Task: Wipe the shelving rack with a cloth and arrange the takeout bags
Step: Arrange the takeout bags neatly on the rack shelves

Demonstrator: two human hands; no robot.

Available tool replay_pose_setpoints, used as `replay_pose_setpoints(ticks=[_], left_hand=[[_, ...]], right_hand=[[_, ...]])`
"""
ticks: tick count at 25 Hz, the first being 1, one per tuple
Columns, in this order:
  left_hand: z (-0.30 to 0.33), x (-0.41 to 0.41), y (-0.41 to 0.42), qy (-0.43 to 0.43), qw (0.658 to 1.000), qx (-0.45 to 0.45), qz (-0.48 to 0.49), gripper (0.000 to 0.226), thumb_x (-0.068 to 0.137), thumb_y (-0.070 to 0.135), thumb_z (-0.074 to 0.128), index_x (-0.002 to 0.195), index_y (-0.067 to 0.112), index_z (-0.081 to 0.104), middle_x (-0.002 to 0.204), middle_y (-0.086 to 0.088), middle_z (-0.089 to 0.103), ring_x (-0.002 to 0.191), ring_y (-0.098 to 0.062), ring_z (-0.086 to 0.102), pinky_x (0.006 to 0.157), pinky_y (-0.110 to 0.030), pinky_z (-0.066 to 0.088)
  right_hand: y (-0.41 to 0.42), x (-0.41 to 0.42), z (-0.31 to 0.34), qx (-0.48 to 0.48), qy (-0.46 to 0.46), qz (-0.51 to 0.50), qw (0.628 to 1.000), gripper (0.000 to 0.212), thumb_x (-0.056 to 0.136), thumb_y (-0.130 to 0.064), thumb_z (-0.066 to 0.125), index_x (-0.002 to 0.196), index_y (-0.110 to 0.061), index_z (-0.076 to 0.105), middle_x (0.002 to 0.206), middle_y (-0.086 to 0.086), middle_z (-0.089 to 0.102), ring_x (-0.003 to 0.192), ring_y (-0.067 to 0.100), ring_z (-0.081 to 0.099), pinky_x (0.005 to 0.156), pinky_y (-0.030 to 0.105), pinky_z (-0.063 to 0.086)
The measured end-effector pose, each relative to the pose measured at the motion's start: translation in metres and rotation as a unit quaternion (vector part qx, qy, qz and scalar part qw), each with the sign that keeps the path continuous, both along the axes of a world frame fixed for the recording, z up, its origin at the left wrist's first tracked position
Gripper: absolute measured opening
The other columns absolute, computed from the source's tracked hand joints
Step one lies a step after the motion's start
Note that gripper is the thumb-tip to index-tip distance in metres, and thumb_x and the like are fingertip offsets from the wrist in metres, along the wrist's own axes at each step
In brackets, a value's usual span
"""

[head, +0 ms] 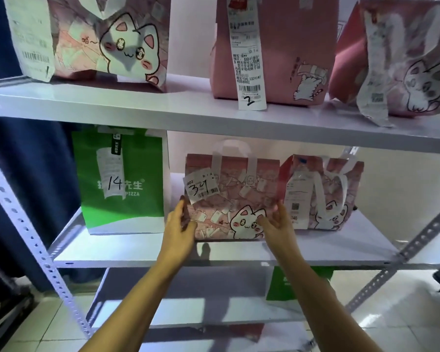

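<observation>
Head view, both hands (179,224) (277,222) grip pink cat bag (229,199) sides, fingertips hidden behind it

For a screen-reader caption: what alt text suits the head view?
Two hands, left hand and right hand, hold the sides of a pink cat-print bag tagged 34 on the middle shelf, between a green pizza bag and another pink bag; three more sit above.
</observation>
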State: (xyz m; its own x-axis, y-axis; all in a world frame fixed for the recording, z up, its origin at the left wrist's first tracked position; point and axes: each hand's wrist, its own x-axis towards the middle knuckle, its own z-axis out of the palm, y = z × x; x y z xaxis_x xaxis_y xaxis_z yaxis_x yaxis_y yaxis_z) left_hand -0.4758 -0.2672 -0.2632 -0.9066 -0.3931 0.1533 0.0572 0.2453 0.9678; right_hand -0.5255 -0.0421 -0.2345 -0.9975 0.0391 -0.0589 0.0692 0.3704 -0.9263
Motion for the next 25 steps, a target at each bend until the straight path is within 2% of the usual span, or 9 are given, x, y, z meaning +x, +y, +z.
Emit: replay_pose_setpoints(ticks=[2, 3, 7, 10, 14, 17, 20, 22, 25], left_hand=[[0.001, -0.013, -0.002, 0.007, 1.000, 0.000, -0.012, 0.057, 0.096, 0.007, 0.049, 0.146, 0.032, 0.041, 0.126, 0.000, 0.051, 0.113, -0.011, 0.058, 0.104, -0.044, 0.049], [0.002, -0.018, -0.002, 0.010, 1.000, 0.003, -0.016, 0.054, 0.096, 0.010, 0.049, 0.143, 0.034, 0.043, 0.123, 0.005, 0.051, 0.111, -0.009, 0.059, 0.102, -0.044, 0.050], [-0.001, -0.030, -0.003, 0.017, 0.999, 0.024, -0.018, 0.048, 0.093, 0.016, 0.052, 0.138, 0.033, 0.048, 0.115, 0.020, 0.050, 0.100, -0.003, 0.063, 0.095, -0.040, 0.055], [-0.002, -0.035, -0.005, 0.032, 0.999, 0.035, -0.023, 0.044, 0.093, 0.016, 0.052, 0.133, 0.032, 0.051, 0.114, 0.026, 0.057, 0.103, -0.006, 0.065, 0.094, -0.038, 0.056], [-0.005, -0.036, -0.005, 0.011, 1.000, 0.018, -0.010, 0.031, 0.089, 0.028, 0.052, 0.118, 0.036, 0.050, 0.127, -0.003, 0.051, 0.114, -0.023, 0.058, 0.102, -0.049, 0.048], [-0.007, -0.030, 0.003, 0.017, 0.999, -0.019, 0.019, 0.048, 0.089, 0.027, 0.052, 0.136, 0.031, 0.045, 0.130, -0.001, 0.045, 0.121, -0.024, 0.052, 0.103, -0.042, 0.044], [-0.009, -0.024, 0.012, 0.001, 0.998, -0.003, 0.067, 0.066, 0.094, 0.022, 0.053, 0.154, 0.026, 0.024, 0.154, -0.003, 0.033, 0.136, -0.021, 0.042, 0.110, -0.041, 0.039], [-0.011, -0.015, 0.020, 0.003, 0.996, 0.005, 0.088, 0.064, 0.098, 0.024, 0.052, 0.154, 0.024, 0.023, 0.156, -0.004, 0.034, 0.132, -0.017, 0.044, 0.107, -0.034, 0.039], [-0.014, 0.004, 0.048, 0.018, 0.993, -0.026, 0.113, 0.052, 0.097, 0.022, 0.051, 0.147, 0.027, 0.036, 0.148, -0.001, 0.043, 0.120, -0.011, 0.049, 0.099, -0.026, 0.039]], right_hand=[[-0.004, -0.009, -0.005, 0.002, 0.001, -0.011, 1.000, 0.046, 0.090, -0.035, 0.065, 0.132, -0.041, 0.048, 0.124, -0.008, 0.066, 0.112, 0.024, 0.064, 0.102, 0.057, 0.050], [-0.005, -0.012, -0.006, 0.002, 0.000, -0.010, 1.000, 0.046, 0.087, -0.038, 0.066, 0.130, -0.040, 0.049, 0.123, -0.008, 0.066, 0.114, 0.024, 0.064, 0.103, 0.057, 0.049], [-0.007, -0.020, -0.003, -0.011, -0.001, 0.003, 1.000, 0.064, 0.067, -0.055, 0.064, 0.128, -0.040, 0.053, 0.115, -0.012, 0.066, 0.113, 0.020, 0.064, 0.104, 0.055, 0.049], [-0.007, -0.022, 0.001, -0.016, -0.001, 0.014, 1.000, 0.062, 0.071, -0.047, 0.064, 0.131, -0.034, 0.053, 0.116, -0.007, 0.066, 0.112, 0.020, 0.064, 0.103, 0.053, 0.050], [-0.005, -0.021, 0.003, -0.022, -0.005, 0.028, 0.999, 0.061, 0.076, -0.038, 0.064, 0.135, -0.027, 0.052, 0.118, -0.005, 0.066, 0.111, 0.019, 0.063, 0.104, 0.050, 0.049], [0.006, -0.015, -0.003, -0.019, -0.001, 0.029, 0.999, 0.051, 0.088, -0.026, 0.066, 0.136, -0.022, 0.050, 0.121, -0.004, 0.065, 0.106, 0.018, 0.066, 0.098, 0.048, 0.055], [0.025, -0.004, -0.012, -0.022, 0.001, 0.028, 0.999, 0.047, 0.092, -0.026, 0.067, 0.135, -0.024, 0.049, 0.129, -0.005, 0.065, 0.116, 0.017, 0.063, 0.102, 0.047, 0.051], [0.040, 0.007, -0.020, -0.029, 0.008, 0.024, 0.999, 0.054, 0.093, -0.025, 0.068, 0.143, -0.029, 0.046, 0.129, -0.011, 0.061, 0.123, 0.016, 0.058, 0.106, 0.045, 0.047], [0.069, 0.025, -0.040, -0.052, 0.024, 0.014, 0.998, 0.055, 0.094, -0.017, 0.067, 0.145, -0.026, 0.047, 0.135, -0.004, 0.056, 0.126, 0.016, 0.053, 0.102, 0.033, 0.047]])
